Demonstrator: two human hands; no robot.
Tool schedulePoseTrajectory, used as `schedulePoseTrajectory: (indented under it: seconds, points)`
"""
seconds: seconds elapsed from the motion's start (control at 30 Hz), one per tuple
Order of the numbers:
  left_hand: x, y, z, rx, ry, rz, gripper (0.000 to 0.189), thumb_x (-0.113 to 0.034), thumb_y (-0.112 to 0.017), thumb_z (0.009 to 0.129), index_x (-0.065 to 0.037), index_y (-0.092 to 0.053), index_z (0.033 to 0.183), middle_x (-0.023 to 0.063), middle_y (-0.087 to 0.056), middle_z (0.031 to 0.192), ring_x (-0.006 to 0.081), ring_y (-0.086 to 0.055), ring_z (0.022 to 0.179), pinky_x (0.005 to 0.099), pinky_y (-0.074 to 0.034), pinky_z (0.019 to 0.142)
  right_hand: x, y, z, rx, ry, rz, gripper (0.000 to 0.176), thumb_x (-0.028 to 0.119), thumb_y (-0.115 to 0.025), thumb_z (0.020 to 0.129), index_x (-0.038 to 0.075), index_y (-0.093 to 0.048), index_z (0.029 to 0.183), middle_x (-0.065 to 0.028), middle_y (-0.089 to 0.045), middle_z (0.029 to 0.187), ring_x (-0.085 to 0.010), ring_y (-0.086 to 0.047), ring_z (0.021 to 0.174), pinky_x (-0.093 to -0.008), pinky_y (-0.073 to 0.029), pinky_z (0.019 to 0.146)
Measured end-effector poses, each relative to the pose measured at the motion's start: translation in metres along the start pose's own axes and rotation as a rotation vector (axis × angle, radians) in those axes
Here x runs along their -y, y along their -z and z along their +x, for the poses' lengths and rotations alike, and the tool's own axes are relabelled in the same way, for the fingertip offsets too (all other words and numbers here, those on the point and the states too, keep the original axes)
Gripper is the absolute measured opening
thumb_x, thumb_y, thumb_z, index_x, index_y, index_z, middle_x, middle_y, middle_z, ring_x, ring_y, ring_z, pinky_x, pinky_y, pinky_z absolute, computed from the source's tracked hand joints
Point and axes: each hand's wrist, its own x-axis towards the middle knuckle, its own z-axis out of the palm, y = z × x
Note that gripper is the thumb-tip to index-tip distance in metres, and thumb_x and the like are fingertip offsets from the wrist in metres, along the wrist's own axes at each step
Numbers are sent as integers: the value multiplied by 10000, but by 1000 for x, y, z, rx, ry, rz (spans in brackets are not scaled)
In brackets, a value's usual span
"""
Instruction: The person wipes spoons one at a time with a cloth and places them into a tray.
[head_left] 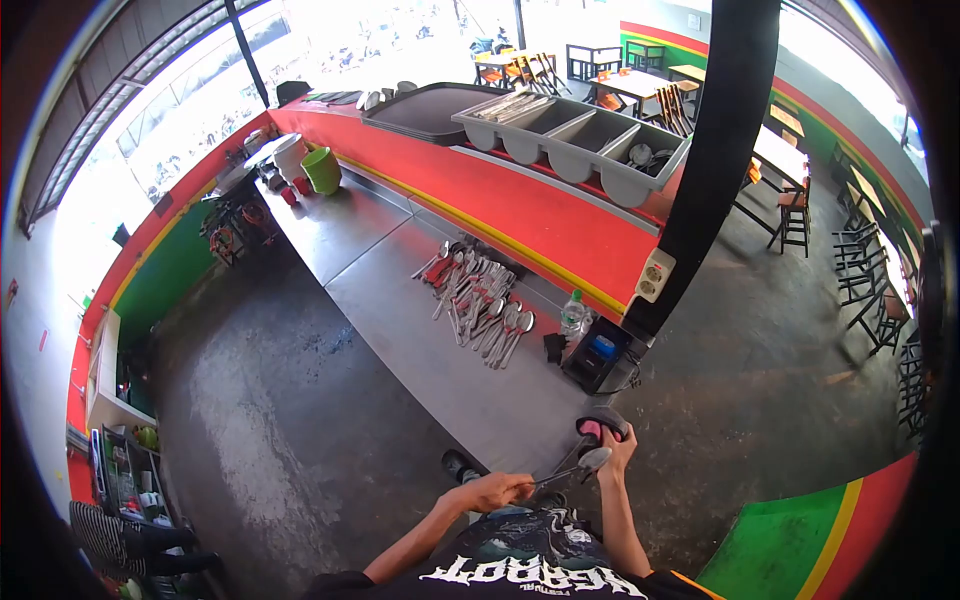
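Note:
My left hand (497,491) is closed round the handle of a spoon (594,459), whose bowl points to the right. Beside that bowl, my right hand (619,452) grips a dark, cloth-like thing with a pink patch (592,428). Both hands are in front of my body at the near end of a grey counter (440,370). Farther up the counter lies a loose pile of spoons and forks (475,295), some with red handles. Several spoons lie side by side at the pile's near edge (512,335).
A clear bottle (572,313) and a black device (598,355) stand near the pillar (715,150). On the red ledge are a grey cutlery tray (560,140) and stacked brown trays (430,112). A green bucket (321,171) stands at the counter's far end. A person (130,535) is at lower left.

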Motion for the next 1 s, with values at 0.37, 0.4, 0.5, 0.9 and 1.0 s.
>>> schedulePoseTrajectory:
  seconds: [0.37,0.4,0.5,0.9,1.0]
  points:
    - [19,-4,25,-383,96,-288,291,-295,-436,1064,-37,-540,980,-12,-455,739,90,-406,681,263,-383,631,44,-10,-31,101,214,21,240,32,-653,832,22,-617,1070,-24,-640,987,-136,-590,908,-283,-467,846]
    - [25,-3,27,-382,89,-289,272,-295,-478,1043,-37,-548,992,-10,-480,755,92,-433,702,262,-396,647,50,-14,-44,184,308,-23,272,23,-661,808,30,-616,1076,-27,-643,990,-140,-592,916,-292,-472,845]
    - [40,-3,33,-376,-5,-245,254,-285,-596,971,-41,-576,1037,1,-565,822,104,-515,783,272,-439,712,62,-24,-79,517,348,-181,390,-2,-701,678,34,-623,1058,-58,-644,965,-165,-613,910,-310,-490,833]
    - [45,-26,31,-187,9,150,285,-231,-522,976,-23,-554,1167,229,-646,900,356,-626,816,391,-493,768,51,-11,-69,280,657,-443,372,-43,-689,617,15,-660,983,-149,-623,932,-336,-631,896,-393,-508,808]
    - [5,-17,25,-143,136,65,258,-241,-464,1025,-11,-553,1101,203,-631,821,329,-594,725,402,-472,699,57,-14,-64,229,648,-438,364,-46,-682,620,10,-648,978,-149,-600,913,-332,-616,880,-394,-499,804]
